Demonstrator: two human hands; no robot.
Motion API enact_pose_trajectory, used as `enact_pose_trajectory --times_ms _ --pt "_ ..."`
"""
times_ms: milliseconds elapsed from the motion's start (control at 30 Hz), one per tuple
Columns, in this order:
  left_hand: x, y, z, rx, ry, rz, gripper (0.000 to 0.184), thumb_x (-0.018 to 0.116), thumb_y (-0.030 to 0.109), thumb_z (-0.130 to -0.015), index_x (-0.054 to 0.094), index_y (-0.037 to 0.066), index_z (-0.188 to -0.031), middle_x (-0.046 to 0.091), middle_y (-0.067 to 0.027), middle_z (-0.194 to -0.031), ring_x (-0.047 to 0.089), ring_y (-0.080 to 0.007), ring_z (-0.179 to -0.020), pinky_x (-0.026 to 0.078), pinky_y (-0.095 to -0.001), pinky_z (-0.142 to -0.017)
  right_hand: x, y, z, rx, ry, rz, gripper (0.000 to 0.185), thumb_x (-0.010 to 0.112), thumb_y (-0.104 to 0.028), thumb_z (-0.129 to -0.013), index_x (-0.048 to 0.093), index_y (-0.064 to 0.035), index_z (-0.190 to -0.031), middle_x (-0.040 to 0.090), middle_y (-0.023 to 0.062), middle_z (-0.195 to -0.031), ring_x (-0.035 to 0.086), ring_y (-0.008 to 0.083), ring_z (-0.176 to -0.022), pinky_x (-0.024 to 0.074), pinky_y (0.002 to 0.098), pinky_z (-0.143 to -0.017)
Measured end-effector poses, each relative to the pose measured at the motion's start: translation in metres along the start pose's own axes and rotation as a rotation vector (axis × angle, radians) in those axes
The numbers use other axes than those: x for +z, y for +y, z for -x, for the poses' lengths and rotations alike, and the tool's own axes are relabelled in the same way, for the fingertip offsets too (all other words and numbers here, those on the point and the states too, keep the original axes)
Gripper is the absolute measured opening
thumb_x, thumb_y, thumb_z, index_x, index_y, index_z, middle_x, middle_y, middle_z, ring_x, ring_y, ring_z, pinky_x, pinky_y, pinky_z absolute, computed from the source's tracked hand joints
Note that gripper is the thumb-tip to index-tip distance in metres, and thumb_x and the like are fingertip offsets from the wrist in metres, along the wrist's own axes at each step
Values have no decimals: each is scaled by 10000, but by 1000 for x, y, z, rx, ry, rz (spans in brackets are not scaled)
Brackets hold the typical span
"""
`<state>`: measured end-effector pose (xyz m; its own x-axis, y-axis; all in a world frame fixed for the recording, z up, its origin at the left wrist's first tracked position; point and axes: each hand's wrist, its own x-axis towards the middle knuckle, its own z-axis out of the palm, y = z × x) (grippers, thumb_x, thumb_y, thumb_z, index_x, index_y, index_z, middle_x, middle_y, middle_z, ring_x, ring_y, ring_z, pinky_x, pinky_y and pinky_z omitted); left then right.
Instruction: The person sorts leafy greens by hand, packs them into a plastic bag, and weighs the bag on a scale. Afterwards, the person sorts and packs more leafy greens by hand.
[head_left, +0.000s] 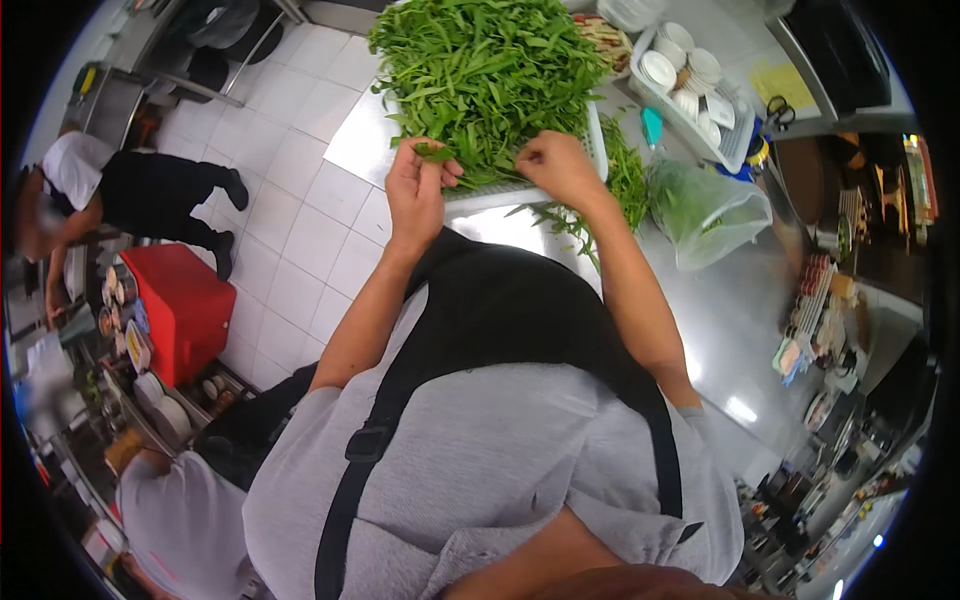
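Note:
A big heap of green leafy stems (490, 75) fills a white basket (600, 150) at the top centre. At the basket's near left corner, my left hand (420, 180) pinches a small green leafy piece between thumb and fingers. My right hand (560, 165) is at the near right part of the heap, its fingers curled together; what they hold, if anything, is too small to make out. More loose stems (625, 175) lie on the metal table (660, 330) right of the basket.
A clear plastic bag (705, 215) of greens lies on the right, below a white basket of cups (740, 150) and scissors (780, 112). On the left are a red box (180, 310), a person in a white top (80, 170) and another in grey (185, 515).

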<state>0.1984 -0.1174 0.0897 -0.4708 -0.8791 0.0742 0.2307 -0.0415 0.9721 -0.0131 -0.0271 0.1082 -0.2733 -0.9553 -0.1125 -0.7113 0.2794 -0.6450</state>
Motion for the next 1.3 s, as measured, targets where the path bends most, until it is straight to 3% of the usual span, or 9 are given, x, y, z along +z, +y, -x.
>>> enact_pose_trajectory --times_ms 233,367,433,533,700,1000,1133,1267,1300 --pt "-2 1 1 -9 37 -5 129 443 6 -1006 544 -4 -1085 665 -93 -817 577 -101 -697 480 -247 -652 -74 15 27 170 -29 -522 213 741 -210 -891 732 2 -912 696 5 -858 549 84 -714 437 259 -660" --pt "5 21 1 -256 149 282 142 478 26 -945 543 19 -1071 627 -60 -788 510 -109 -645 426 -246 -614 -95 27 46 213 57 -724 182 732 -189 -913 729 -16 -970 707 8 -854 553 54 -728 413 232 -647" --pt "14 30 3 -429 195 475 122 518 69 -924 541 38 -1039 541 -4 -737 425 -98 -602 353 -247 -573 -105 25 58 203 100 -760 188 728 -185 -923 722 -9 -988 709 22 -852 565 63 -731 425 232 -663" --pt "13 17 3 -493 -155 584 161 508 69 -932 509 75 -1094 502 18 -785 412 -100 -662 367 -258 -611 -112 16 68 164 142 -807 189 720 -173 -935 711 1 -1010 715 43 -858 587 79 -746 445 236 -692" --pt "89 51 9 -509 -380 248 216 791 171 -902 689 44 -1044 528 59 -753 372 -33 -567 274 -226 -503 -102 0 73 58 226 -789 155 731 -115 -923 732 11 -1012 726 47 -868 608 75 -767 464 225 -706" --pt "142 29 9 -365 -275 211 209 772 188 -929 735 21 -1049 536 81 -729 340 -19 -560 240 -224 -493 -91 2 100 -1 374 -556 98 783 -51 -857 770 4 -937 713 29 -880 590 72 -767 461 231 -702" --pt "143 37 1 -444 -114 286 179 771 169 -927 724 16 -1006 494 90 -696 316 -21 -543 231 -224 -492 -77 23 108 117 683 -574 178 747 -58 -876 745 9 -1040 704 53 -875 620 124 -778 491 262 -758" --pt "133 29 -2 -428 -153 233 177 772 159 -926 711 10 -1000 500 86 -704 305 -21 -546 231 -227 -493 -84 26 124 198 533 -176 179 738 -83 -865 715 35 -998 718 111 -1030 679 240 -973 515 340 -855" --pt "131 25 -1 -444 -185 203 244 784 245 -925 731 17 -997 573 76 -751 416 -25 -605 325 -212 -536 -83 20 122 111 524 -245 178 736 -87 -864 716 31 -996 714 118 -1051 675 251 -994 511 347 -876"
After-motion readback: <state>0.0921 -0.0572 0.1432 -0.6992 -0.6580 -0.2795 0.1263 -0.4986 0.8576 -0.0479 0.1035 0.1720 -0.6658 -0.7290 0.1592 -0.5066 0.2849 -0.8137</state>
